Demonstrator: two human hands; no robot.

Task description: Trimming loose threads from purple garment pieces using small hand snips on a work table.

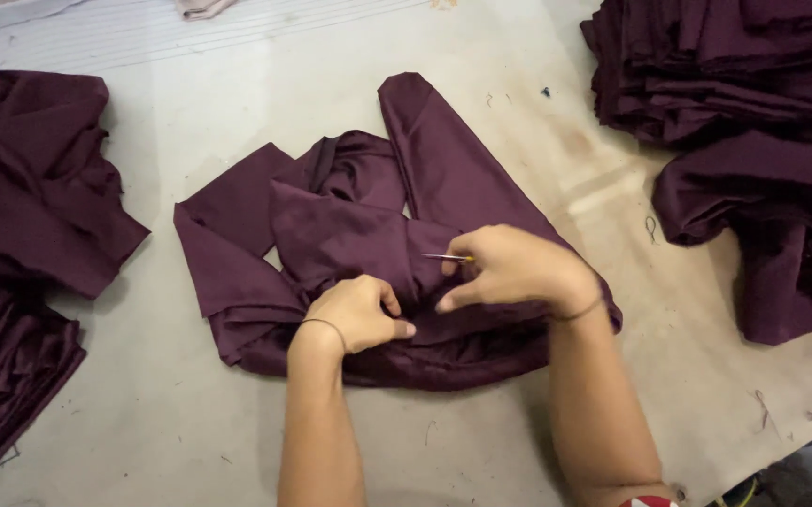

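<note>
A dark purple garment (331,225) lies crumpled in the middle of the grey work table (171,413). My left hand (359,314) pinches a fold of its fabric near the front edge. My right hand (509,272) rests on the cloth just to the right, fingers closed on a small thread snipper (448,257) whose thin metal tip pointing left sticks out from the fingers. Both hands touch the garment and sit close together.
A loose heap of the same purple cloth (30,207) lies at the left, with flatter folded pieces below it. A tall stack of folded purple pieces (725,66) stands at the back right, another bundle (763,216) in front of it. Thread scraps dot the table.
</note>
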